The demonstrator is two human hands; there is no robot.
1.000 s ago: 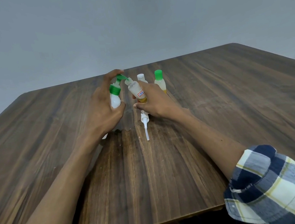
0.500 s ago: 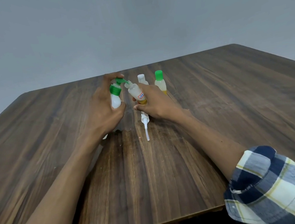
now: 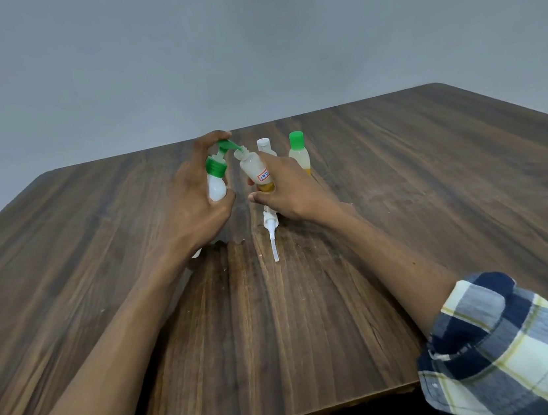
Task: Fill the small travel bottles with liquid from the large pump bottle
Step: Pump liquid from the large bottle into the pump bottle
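My left hand [image 3: 195,199] grips the white pump bottle [image 3: 217,187] with its green collar, and a finger rests on top of the green pump head [image 3: 227,144]. My right hand [image 3: 289,188] holds a small clear travel bottle [image 3: 256,171], tilted, its open mouth touching the pump spout. That bottle has a red-edged label and a little yellow liquid at the bottom. Behind my right hand stand a white-capped small bottle [image 3: 264,144] and a green-capped small bottle [image 3: 298,154] with yellowish liquid.
A white spray-pump insert with its dip tube [image 3: 273,238] lies on the wooden table [image 3: 436,187] just below my right hand. A plain grey wall rises behind the table. The table's near edge runs along the bottom of the view.
The pump head has gone down a little under my left finger, with the travel bottle's mouth staying at the spout. Both hands are otherwise in the same place.
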